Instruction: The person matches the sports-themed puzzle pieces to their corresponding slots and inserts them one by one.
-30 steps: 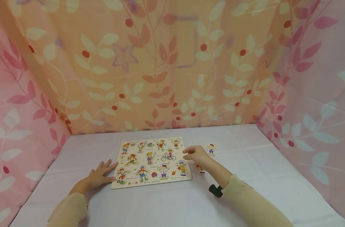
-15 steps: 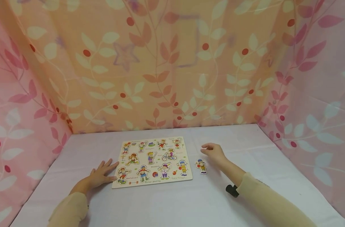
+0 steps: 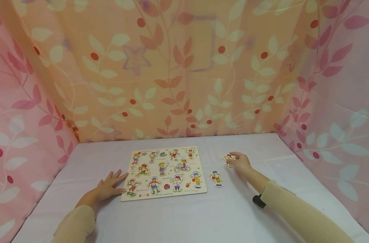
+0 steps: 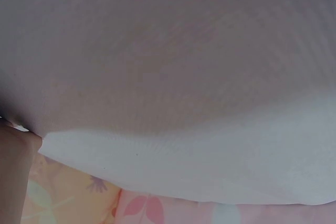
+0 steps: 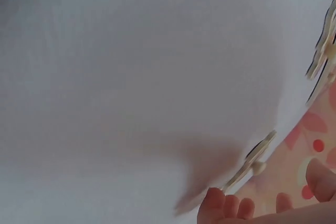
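A wooden peg puzzle board (image 3: 184,172) lies on the table, its cut-outs showing cartoon children at various sports. Spread along its left edge, my left hand (image 3: 109,185) has straight fingers and a thumb right at the rim. Right of the board, my right hand (image 3: 242,164) reaches over a puzzle piece (image 3: 228,161) of a figure in purple trousers. In the right wrist view, the thumb (image 5: 319,178) and fingers stand apart near that piece's round knob (image 5: 258,168). A second puzzle piece (image 3: 216,178), a figure with a blue cap and red ball, lies nearer the board.
The table (image 3: 178,222) has a white cloth. Patterned curtains (image 3: 172,67) enclose it at the back and both sides. A black object (image 3: 258,201) sits at my right wrist, by the sleeve.
My right hand has moved right, from the board's right edge to the purple-trousered piece. The blue-capped piece, partly covered before, now shows whole. My left hand stays at the board's left edge.
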A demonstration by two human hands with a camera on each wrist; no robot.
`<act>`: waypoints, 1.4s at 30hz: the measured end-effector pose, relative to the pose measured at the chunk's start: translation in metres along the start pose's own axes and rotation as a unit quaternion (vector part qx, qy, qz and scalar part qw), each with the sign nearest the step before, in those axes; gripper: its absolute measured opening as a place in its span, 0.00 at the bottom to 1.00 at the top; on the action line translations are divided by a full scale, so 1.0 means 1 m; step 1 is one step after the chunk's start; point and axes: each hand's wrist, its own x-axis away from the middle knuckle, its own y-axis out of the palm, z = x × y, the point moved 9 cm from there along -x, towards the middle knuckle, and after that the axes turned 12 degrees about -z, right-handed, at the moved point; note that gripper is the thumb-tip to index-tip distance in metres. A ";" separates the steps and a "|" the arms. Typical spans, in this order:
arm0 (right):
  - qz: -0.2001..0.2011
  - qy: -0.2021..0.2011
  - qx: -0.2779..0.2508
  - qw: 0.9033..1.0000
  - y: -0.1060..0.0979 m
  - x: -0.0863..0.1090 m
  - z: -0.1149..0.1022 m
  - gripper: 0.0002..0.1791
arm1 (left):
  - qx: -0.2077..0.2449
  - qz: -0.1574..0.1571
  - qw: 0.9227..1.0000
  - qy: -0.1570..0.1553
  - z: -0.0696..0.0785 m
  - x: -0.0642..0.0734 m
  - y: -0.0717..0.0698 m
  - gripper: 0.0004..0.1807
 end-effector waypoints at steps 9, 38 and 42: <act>-0.034 0.044 0.019 0.998 -0.006 -0.024 0.019 0.24 | -0.002 0.001 1.000 -0.002 -0.004 -0.003 0.001 0.47; 0.002 0.047 -0.022 0.999 -0.014 -0.029 0.026 0.06 | -0.005 -0.002 1.000 0.004 -0.001 -0.002 0.001 0.46; -0.011 0.044 0.006 0.999 -0.012 -0.018 0.017 0.05 | -0.010 0.003 1.000 0.002 -0.001 -0.001 0.001 0.45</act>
